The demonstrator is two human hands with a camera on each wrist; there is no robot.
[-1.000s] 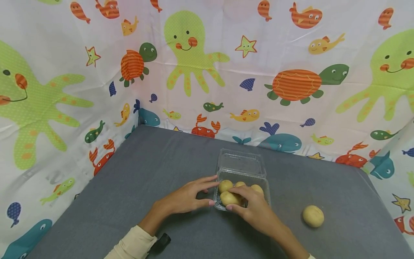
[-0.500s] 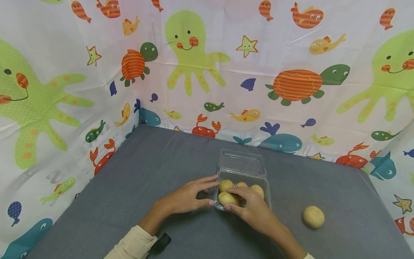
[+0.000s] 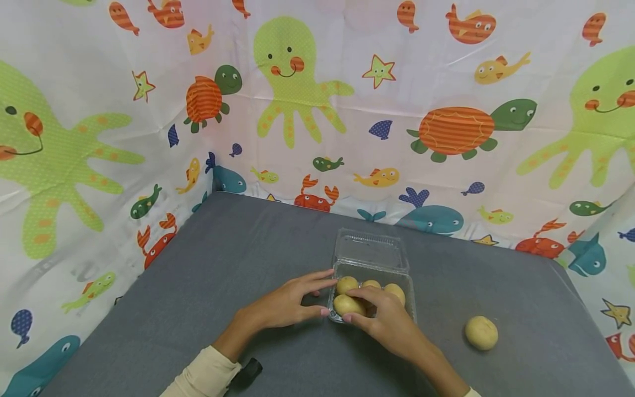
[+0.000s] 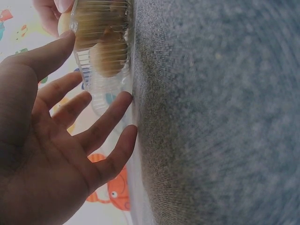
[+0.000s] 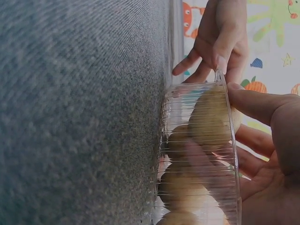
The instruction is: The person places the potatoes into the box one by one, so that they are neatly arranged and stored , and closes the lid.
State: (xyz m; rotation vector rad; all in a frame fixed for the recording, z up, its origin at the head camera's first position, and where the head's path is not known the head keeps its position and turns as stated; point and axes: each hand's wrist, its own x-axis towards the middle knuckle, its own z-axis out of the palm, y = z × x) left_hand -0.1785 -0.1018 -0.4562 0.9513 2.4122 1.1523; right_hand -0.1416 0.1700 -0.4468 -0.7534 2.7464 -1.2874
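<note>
Gripping one yellow potato [image 3: 349, 305] in the front left corner of the clear plastic box [image 3: 367, 274], right hand [image 3: 391, 325], thumb on near side, fingers curled over far side. Left hand [image 3: 285, 303] spread, fingers mostly straight, holding nothing; thumb and index tips at box's left rim, looks like a light steadying touch. Pale sleeve [image 3: 200, 375] behind it, black object [image 3: 247, 374] at the wrist.

To do this well, I'd say: lower the potato straight down, let go only once it sits flat, brace the left side so the thin box won't skid, and don't press on the neighbours. Thumb should clear the front rim on the way out.

Gripped potato is smooth, oval, in the box, top poking just past the rim in the wrist views. Loose potato [image 3: 481, 333] on the grey desk [image 3: 278, 237], right of the box, well apart; rounder, duller tan, slight dent on top. Three back potatoes [image 3: 346, 284] along the far wall, part hidden; can't tell what's under the right palm. Lid [image 3: 370, 251] hinged back, see-through, ribbed edge. Farthest: white curtain [image 3: 342, 33], sea-animal print
</note>
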